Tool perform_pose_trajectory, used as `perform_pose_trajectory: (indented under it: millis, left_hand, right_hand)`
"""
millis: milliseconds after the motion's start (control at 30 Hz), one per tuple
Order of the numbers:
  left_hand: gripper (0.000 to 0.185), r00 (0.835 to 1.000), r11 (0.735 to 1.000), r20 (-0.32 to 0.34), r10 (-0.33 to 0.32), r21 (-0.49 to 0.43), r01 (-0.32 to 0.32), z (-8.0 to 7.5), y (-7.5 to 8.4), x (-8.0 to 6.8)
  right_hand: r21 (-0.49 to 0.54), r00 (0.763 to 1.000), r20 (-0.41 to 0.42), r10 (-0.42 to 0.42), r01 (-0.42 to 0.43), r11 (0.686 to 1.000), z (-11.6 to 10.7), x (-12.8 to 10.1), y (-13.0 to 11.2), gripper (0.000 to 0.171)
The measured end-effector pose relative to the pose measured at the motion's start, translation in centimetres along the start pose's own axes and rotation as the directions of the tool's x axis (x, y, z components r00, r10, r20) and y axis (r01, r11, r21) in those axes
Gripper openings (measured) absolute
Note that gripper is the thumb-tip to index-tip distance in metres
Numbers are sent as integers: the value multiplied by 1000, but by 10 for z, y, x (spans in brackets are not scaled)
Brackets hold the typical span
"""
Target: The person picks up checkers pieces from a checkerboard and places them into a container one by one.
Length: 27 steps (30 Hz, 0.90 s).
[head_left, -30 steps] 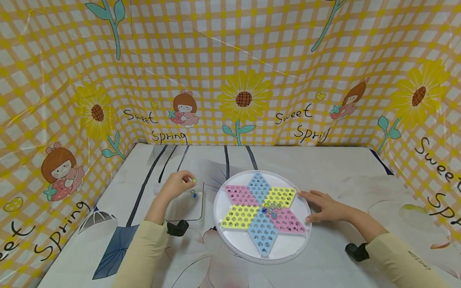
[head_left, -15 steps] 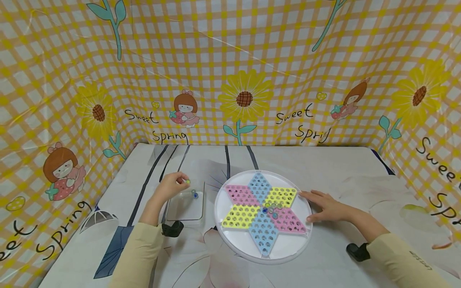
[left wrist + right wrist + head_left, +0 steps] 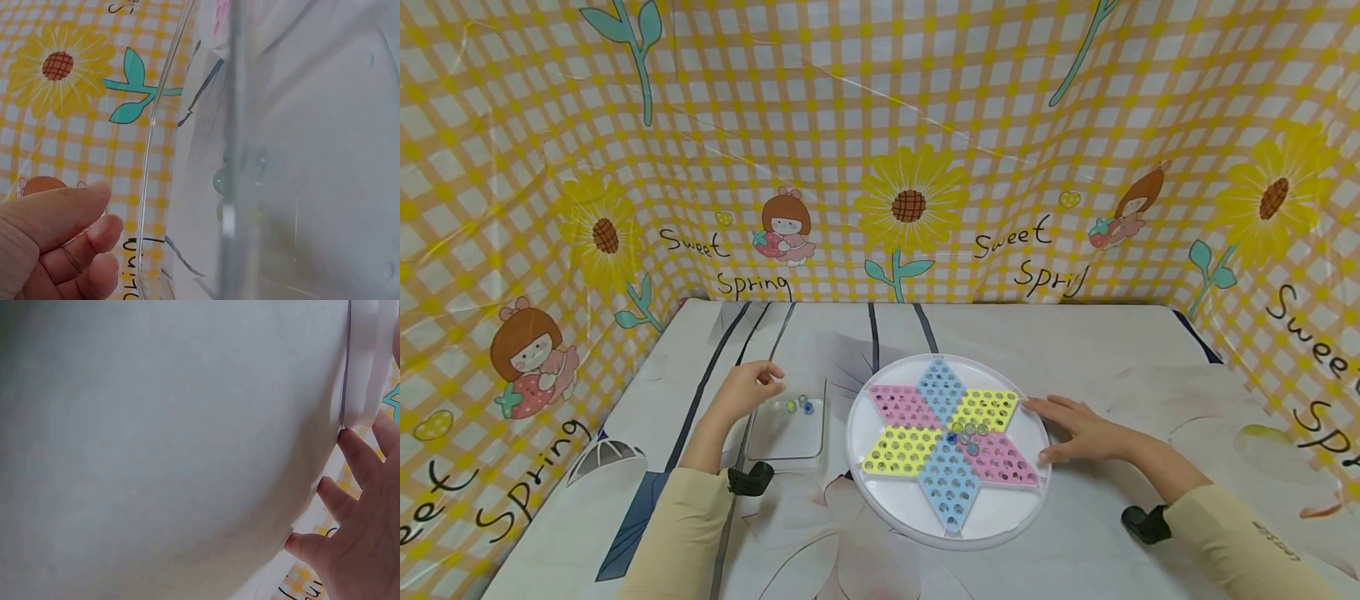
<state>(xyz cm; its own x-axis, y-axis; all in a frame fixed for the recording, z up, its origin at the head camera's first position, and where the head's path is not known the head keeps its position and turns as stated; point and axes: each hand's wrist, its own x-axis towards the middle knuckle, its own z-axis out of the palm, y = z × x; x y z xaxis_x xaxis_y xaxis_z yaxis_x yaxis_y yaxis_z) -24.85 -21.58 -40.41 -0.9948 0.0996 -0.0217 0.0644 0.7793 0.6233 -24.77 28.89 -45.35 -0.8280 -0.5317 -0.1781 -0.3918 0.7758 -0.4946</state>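
Note:
My left hand (image 3: 747, 390) hovers over the back left of a clear plastic box (image 3: 784, 457), fingers loosely bent with nothing between them. In the left wrist view, the thumb (image 3: 69, 212) and fingers are apart beside the box wall. Inside the box lie a yellow-green marble (image 3: 792, 407), a blue marble (image 3: 808, 408) and a clear greenish marble (image 3: 802, 399). My right hand (image 3: 1078, 429) has its fingers spread at the right rim of a round white Chinese checkers board (image 3: 880, 500), thumb and fingertips touching the edge. Several marbles (image 3: 968, 433) sit near the board's middle.
The board's star has pink, yellow and blue points with rows of holes. A printed white cloth (image 3: 1075, 350) covers the table, and a yellow checked cloth (image 3: 850, 100) hangs behind and at both sides. A black wrist camera mount (image 3: 751, 479) hangs near the box's front left corner.
My left hand has moved left and let go of the yellow-green marble, which now lies in the box with the other two. The right hand has stayed at the board's rim.

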Motion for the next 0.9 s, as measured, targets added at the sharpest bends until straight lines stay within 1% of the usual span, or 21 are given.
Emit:
perform_pose_trajectory:
  millis: [167,333,467,500,600,800,900]
  left_hand:
    - [23,1000,1000,6,-8,-15,9,2,1,1]
    - [24,1000,1000,9,-15,-19,16,4,6,2]
    - [24,1000,1000,9,10,-23,-10,7,13,4]
    - [24,1000,999,14,22,-28,-22,8,15,4]
    - [25,999,998,32,33,-57,-31,12,22,5]
    - [24,996,996,65,61,-75,-56,24,38,7]
    - [23,994,994,66,87,-72,-83,30,46,9]
  right_hand:
    - [0,1000,4,-3,3,1000,0,0,0,81]
    - [21,1000,1,-8,8,1000,-1,-1,-1,81]
    - [23,1000,-1,-10,10,1000,-1,-1,-1,81]
    - [23,1000,1,-8,8,1000,-1,-1,-1,81]
    - [25,1000,7,-3,3,1000,-1,-1,0,81]
    - [19,1000,12,-2,2,1000,0,0,1,81]
    - [14,1000,13,0,0,1000,0,0,2,81]
